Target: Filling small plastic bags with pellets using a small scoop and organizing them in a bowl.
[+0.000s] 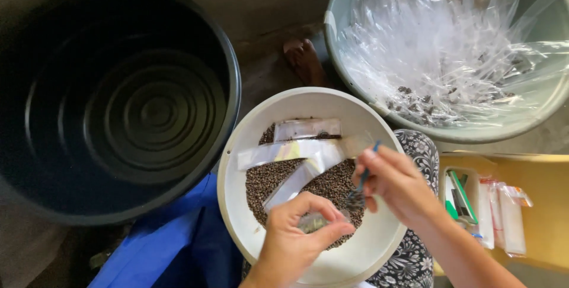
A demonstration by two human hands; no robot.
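Note:
A cream bowl (232, 163) in my lap holds small dark brown seeds (264, 181) and several clear plastic sachets (296, 151) lying on them. My left hand (290, 237) pinches a small clear sachet (312, 223) over the bowl's near side. My right hand (394, 184) holds a thin blue-handled tool (363, 178), its dark tip pointing down toward the sachet and the seeds.
A large empty black tub (118, 98) stands at the left. A grey basin (521, 122) at the upper right holds crumpled clear plastic bags and dark bits. Blue cloth (160, 240) lies below the tub. Packets and a small box (468, 202) sit on a yellow surface at right.

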